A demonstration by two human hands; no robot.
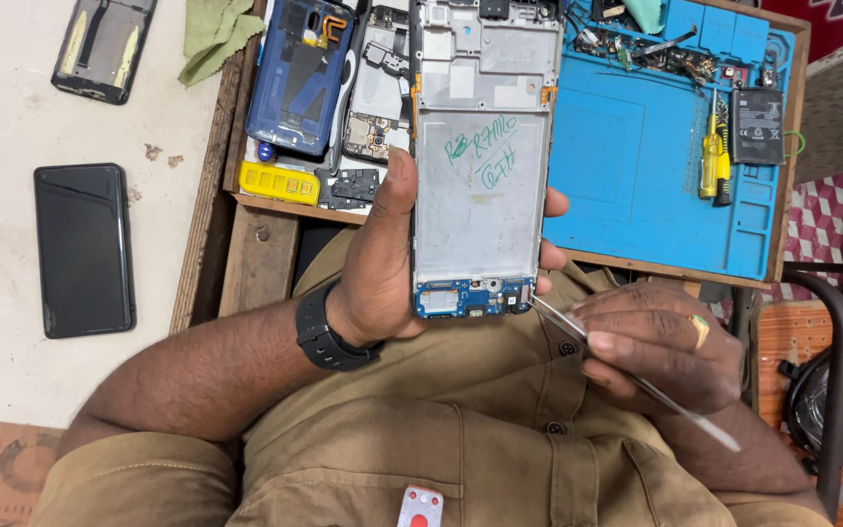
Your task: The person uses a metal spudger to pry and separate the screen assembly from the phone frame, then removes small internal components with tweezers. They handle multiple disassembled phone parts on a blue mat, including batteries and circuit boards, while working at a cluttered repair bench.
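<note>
Left hand (pixel 382 263) wrapped round an opened phone frame (pixel 480 166), thumb up along its left edge, fingers (pixel 554 203) curled behind and showing at the right edge; firmly grasping, frame held upright above the lap, bare metal inside facing the camera, small blue circuit board (pixel 473 298) at its lower end. Black watch (pixel 324 330) on that wrist. Right hand (pixel 661 342) pinched shut on slim metal tweezers (pixel 636 376), tip touching the lower right corner of the frame beside the blue board; gold ring on one finger.

Behind the frame, a wooden desk (pixel 260 256) with a blue work mat (pixel 636 176), a yellow-handled screwdriver (pixel 712 156) and a black battery (pixel 757 125) on the mat's right side. Further dismantled phones (pixel 300 73) and a yellow part (pixel 278 182) in a tray to the left. On the pale surface at far left, a dark phone (pixel 83 249) lying flat, another opened phone (pixel 104 47) above it, a green cloth (pixel 215 34) nearby. Khaki shirt (pixel 461 439) below.
</note>
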